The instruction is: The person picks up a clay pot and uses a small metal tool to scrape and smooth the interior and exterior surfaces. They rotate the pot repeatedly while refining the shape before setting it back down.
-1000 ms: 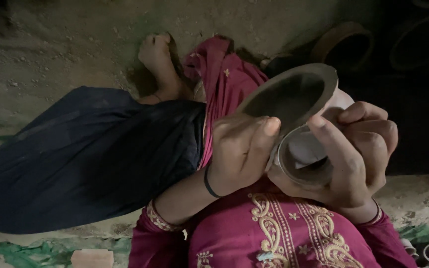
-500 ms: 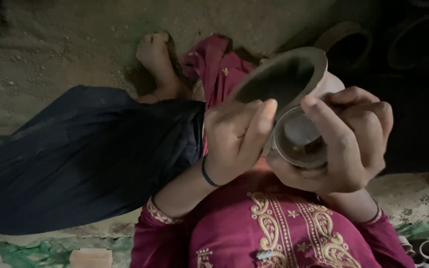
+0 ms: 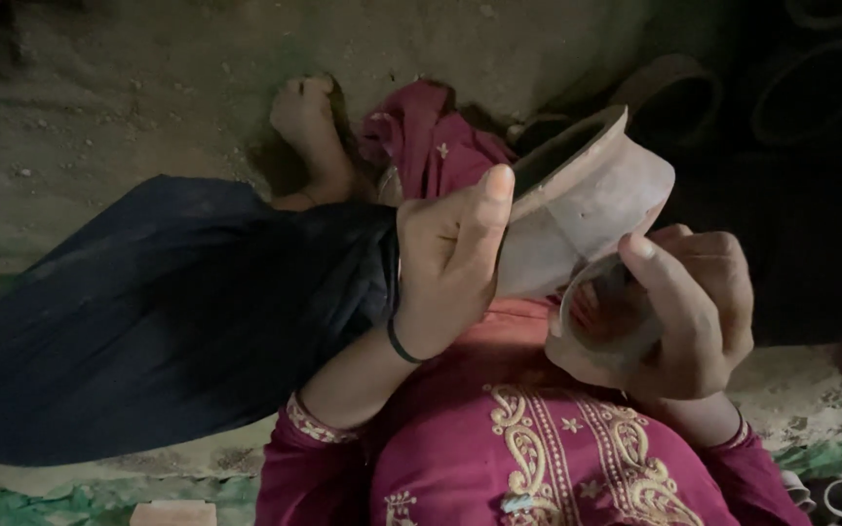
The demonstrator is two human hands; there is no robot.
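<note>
Left hand [image 3: 450, 268] closed around the wide-mouthed brown clay pot [image 3: 577, 209]; right hand [image 3: 679, 312], just below, wraps a small round clay cup [image 3: 608, 317]. Steady grip keeps both safe.

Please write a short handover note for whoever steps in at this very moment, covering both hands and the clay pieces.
Left hand: wrapped around the side of the clay pot, thumb up near its rim.
Right hand: fingers closed around the pot's narrow open end, which faces the camera.
Pot: held tilted above the lap, wide mouth pointing away.
More clay pots stand in the dark at upper right.
What is done or left to do cannot be told from the picture.
</note>
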